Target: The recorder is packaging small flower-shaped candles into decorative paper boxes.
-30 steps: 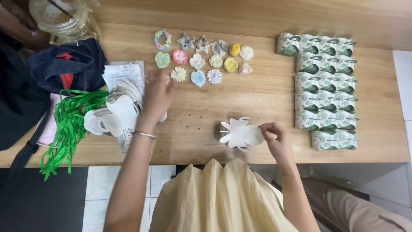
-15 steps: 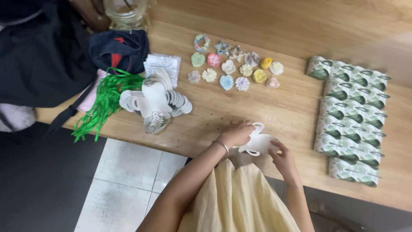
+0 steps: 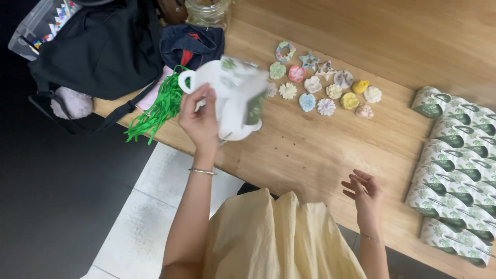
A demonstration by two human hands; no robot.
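My left hand [image 3: 200,119] is raised above the table's near left part and grips a white paper box blank [image 3: 232,95] with green leaf print and looped handles. It is lifted and blurred. Behind it lies a bunch of green shredded paper [image 3: 157,108]. My right hand [image 3: 364,192] hovers empty at the near edge of the wooden table [image 3: 310,150], fingers loosely spread. Several small pastel flower- and star-shaped pieces [image 3: 323,88] lie in rows in the middle of the table.
Several folded green-and-white paper boxes [image 3: 457,170] lie in rows at the right. A black bag [image 3: 98,49] and a dark blue pouch [image 3: 191,46] sit at the left end, a glass jar [image 3: 209,10] behind them. Tiled floor lies below the table's edge.
My left hand has lifted the white blank up from the table edge toward the left. My right hand has let go of it and now hovers empty. The view has shifted.
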